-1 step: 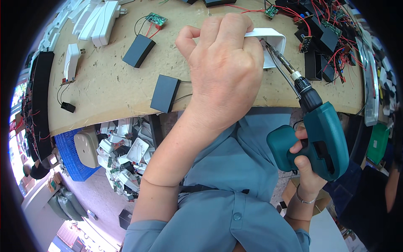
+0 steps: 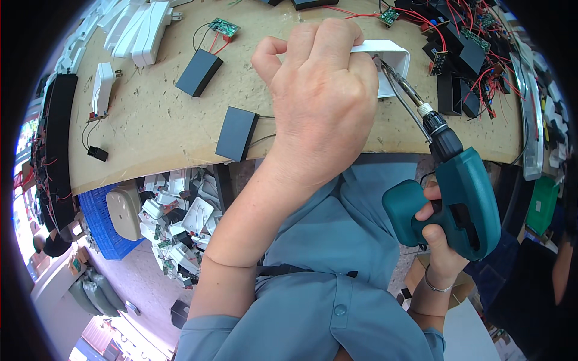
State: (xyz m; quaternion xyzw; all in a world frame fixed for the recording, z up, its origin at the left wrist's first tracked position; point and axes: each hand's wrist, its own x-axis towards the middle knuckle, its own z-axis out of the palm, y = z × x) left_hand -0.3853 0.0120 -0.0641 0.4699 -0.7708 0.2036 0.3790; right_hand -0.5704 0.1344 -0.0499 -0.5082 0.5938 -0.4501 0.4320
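My left hand point(image 2: 322, 96) is closed round a white plastic housing point(image 2: 394, 54) above the bench, its open end turned to the right. Most of the housing is hidden behind that hand. In my right hand point(image 2: 442, 240) is a teal soldering gun point(image 2: 472, 198), gripped by its handle with a finger at the trigger. Its metal tip point(image 2: 406, 87) and a thin feed tube beside it reach into the housing's open end. What the tip touches inside cannot be made out. Left of my left wrist lies a black box point(image 2: 236, 133) with dark wires running under the hand.
Another black box point(image 2: 198, 72) is wired to a green circuit board point(image 2: 225, 27). White plug adapters point(image 2: 150, 33) are heaped at the far left. Black boxes with red wires point(image 2: 466, 54) crowd the right. Below the bench edge point(image 2: 150, 178) stands a pile of white housings point(image 2: 195, 216).
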